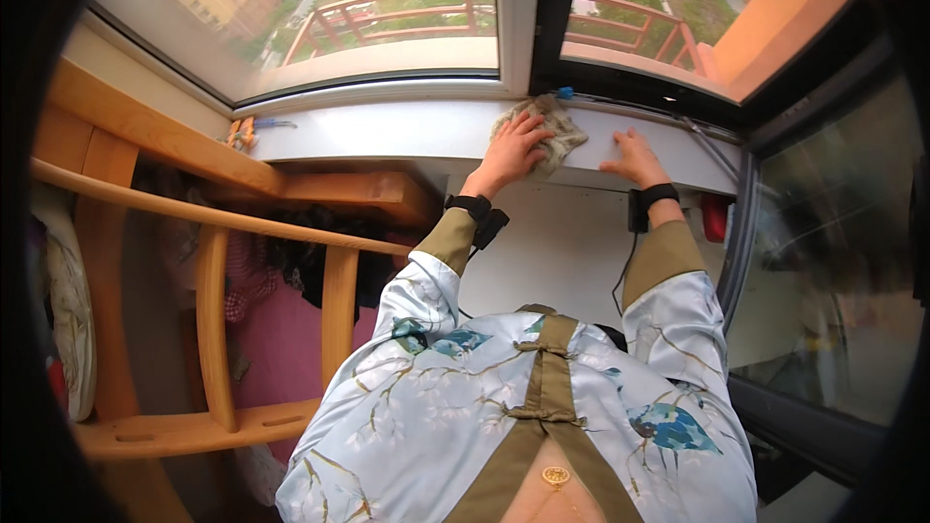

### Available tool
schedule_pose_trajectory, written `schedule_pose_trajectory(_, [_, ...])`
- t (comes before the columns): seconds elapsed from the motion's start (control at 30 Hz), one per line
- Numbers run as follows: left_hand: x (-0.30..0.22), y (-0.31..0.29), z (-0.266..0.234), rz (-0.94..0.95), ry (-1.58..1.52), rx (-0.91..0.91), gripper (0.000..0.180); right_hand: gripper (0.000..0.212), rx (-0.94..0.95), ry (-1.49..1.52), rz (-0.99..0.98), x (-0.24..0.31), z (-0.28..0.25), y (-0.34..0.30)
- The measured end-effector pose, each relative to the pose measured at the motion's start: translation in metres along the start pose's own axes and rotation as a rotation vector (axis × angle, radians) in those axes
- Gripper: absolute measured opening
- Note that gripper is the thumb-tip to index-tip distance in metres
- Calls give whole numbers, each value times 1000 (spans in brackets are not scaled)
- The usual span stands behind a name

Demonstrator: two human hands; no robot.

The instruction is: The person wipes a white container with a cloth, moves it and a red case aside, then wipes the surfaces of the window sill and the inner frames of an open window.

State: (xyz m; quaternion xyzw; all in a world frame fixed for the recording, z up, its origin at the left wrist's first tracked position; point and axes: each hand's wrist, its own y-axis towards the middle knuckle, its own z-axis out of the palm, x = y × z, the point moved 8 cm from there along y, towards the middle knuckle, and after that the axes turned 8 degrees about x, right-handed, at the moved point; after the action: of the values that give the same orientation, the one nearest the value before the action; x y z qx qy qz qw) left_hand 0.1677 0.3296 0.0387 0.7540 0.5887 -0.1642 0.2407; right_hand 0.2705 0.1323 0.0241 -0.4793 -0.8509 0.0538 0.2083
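A crumpled, greyish-beige cleaning cloth (559, 140) lies on the white windowsill (387, 131), just below the window frame. My left hand (513, 150) is on the cloth's left side, its fingers curved over the fabric and holding it against the sill. To the right of the cloth, my right hand (636, 157) is over the sill's front edge. Its thumb and fingers are apart, and I see nothing between them. A small blue piece (565, 93) shows at the cloth's far edge, by the window frame; its kind is unclear.
A dark-framed window sash (823, 232) stands swung inward at the right. Wooden bed rails (213, 329) fill the left, with pink bedding (281, 339) behind them. Small orange and blue items (250, 130) lie at the sill's left end. A red object (715, 218) sits below its right end.
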Motion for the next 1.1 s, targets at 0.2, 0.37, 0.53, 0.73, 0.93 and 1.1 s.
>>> schedule_pose_trajectory(0.2, [73, -46, -53, -164, 100, -162, 33, 75, -21, 0, 21, -3, 0, -5])
schedule_pose_trajectory(0.37, [157, -107, -106, -416, 204, -242, 35, 75, 2, -11, 5, 6, 3, -6])
schedule_pose_trajectory(0.53, [229, -148, -141, -714, 276, -263, 43, 74, -24, -6, 4, 9, -1, -13])
schedule_pose_trajectory(0.73, [290, -190, -180, -1079, 285, -404, 67, 74, -23, 23, 3, 13, -1, -15])
schedule_pose_trajectory(0.93, [292, -174, -177, -1104, 323, -290, 58, 77, -79, 8, -28, 8, 0, -12])
schedule_pose_trajectory(1.1, [256, -156, -155, -962, 268, -275, 47, 78, -63, -18, -68, 14, 0, -11])
